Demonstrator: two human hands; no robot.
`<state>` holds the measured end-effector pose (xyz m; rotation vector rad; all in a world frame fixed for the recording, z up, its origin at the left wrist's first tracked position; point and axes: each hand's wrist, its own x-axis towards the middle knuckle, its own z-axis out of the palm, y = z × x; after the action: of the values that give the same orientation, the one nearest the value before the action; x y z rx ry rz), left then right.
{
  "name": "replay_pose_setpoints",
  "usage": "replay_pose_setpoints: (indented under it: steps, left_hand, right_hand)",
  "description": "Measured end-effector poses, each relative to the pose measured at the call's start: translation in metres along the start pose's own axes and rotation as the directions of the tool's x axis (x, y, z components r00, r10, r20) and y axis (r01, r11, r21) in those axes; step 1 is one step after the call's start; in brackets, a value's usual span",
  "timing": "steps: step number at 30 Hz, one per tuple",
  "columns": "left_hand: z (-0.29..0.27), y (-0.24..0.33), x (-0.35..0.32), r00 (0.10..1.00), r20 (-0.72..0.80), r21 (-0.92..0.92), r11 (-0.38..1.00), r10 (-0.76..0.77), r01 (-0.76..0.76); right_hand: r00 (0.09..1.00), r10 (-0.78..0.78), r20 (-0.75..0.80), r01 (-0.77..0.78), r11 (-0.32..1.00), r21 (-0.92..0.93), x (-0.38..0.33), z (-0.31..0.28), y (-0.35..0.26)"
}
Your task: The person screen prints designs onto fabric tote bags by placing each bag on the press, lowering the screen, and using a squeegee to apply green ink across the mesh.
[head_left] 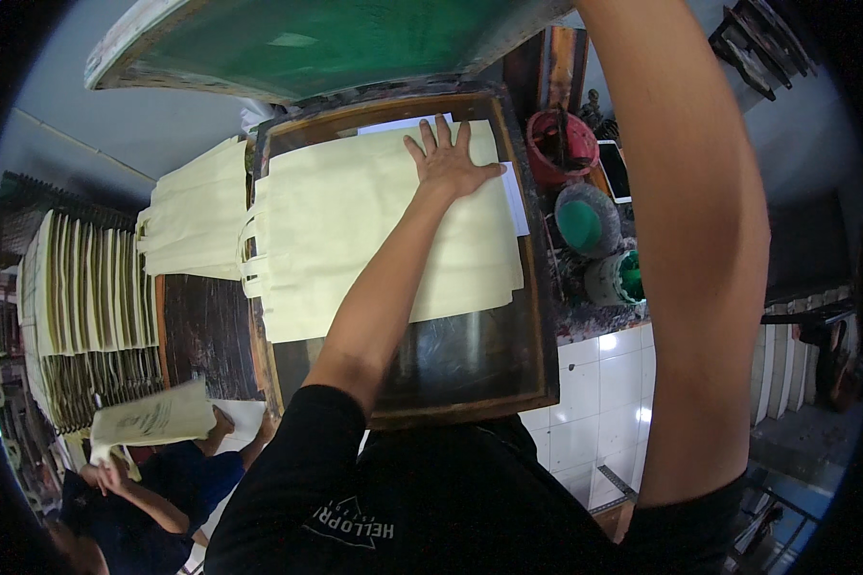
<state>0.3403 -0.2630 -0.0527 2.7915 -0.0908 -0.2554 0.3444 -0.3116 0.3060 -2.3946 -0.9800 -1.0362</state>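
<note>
My left hand point(448, 168) lies flat, fingers spread, on the upper right part of a cream fabric bag point(345, 225). The bag is spread over a dark glass-topped board point(451, 359) with a wooden rim, its handles toward the left. White sheets point(516, 199) peek out from under its right and far edges. Above the far side, a screen-printing frame point(355, 43) with green mesh is raised and tilted. My right arm stretches up past the top edge beside the frame's right end; the right hand is out of the picture.
More cream bags point(201, 211) lie on the left, near a rack of hanging bags point(96, 278). At lower left another person holds a printed bag point(153, 422). On the right stand a red bucket point(558, 172), a bowl of green ink point(580, 225), a white tub point(606, 280) and a dark-screened device point(616, 172).
</note>
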Motion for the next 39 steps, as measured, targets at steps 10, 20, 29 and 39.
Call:
replay_pose_setpoints:
  steps: [10, 20, 29, 39]
  left_hand:
    - [-0.005, -0.007, -0.011, 0.999, 0.034, 0.049, 0.999, 0.010, -0.011]
    - [-0.011, 0.006, -0.019, 0.991, 0.079, 0.005, 0.994, -0.108, 0.108]
    - [-0.015, 0.012, -0.013, 0.983, 0.115, -0.018, 0.989, -0.145, 0.148]
    - [-0.024, 0.005, -0.017, 0.983, -0.182, -0.239, 0.970, -0.016, -0.029]
  right_hand:
    - [0.987, 0.062, 0.146, -0.080, 0.989, 0.121, -0.034, -0.016, -0.023]
    - [0.984, 0.091, 0.150, -0.108, 0.988, 0.111, -0.034, -0.018, -0.021]
    - [0.988, 0.077, 0.132, -0.090, 0.992, 0.094, -0.024, -0.010, -0.014]
    - [0.972, 0.100, 0.211, -0.138, 0.975, 0.173, -0.047, -0.023, -0.025]
